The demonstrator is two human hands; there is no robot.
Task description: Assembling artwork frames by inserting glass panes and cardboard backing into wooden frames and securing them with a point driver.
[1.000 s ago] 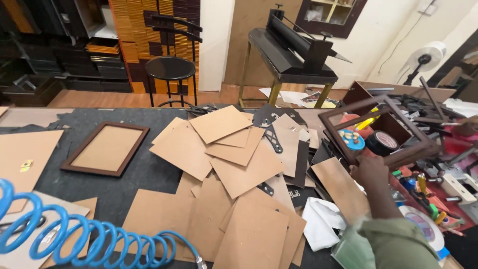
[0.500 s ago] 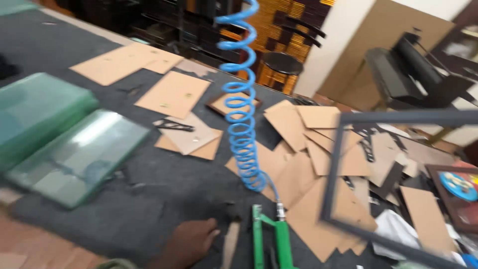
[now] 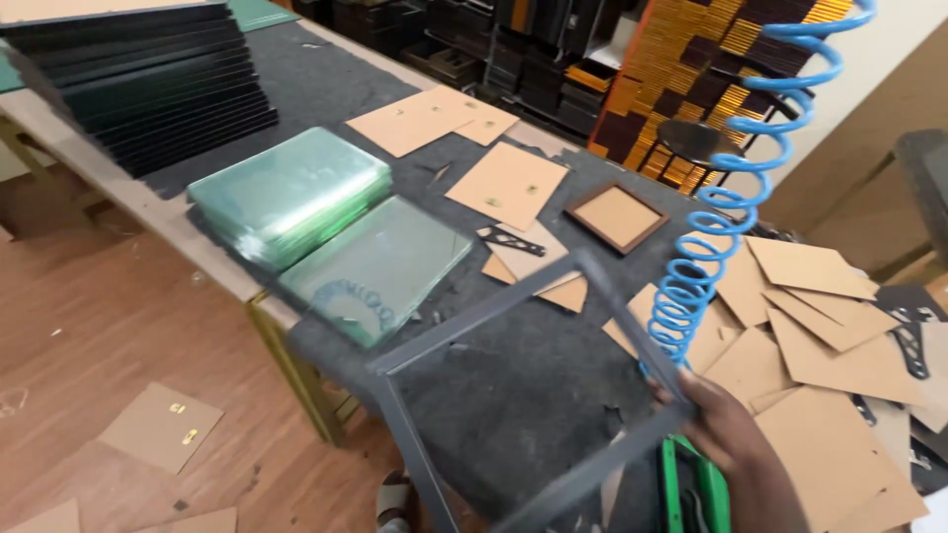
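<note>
While the right hand (image 3: 726, 424) closes on one corner, an empty grey picture frame (image 3: 494, 316) hangs tilted over the tabletop (image 3: 513, 385) edge.

Gripped at that corner, it clears the stacked glass panes (image 3: 296, 192) and scattered backing boards (image 3: 820, 336) (blue coiled air hose (image 3: 721, 207) alongside). Left hand out of view.

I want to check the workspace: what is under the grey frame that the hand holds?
Through the grey frame held by the right hand you see dark table felt, a glass sheet's corner and board edges. The bars cover thin strips beneath.
</note>
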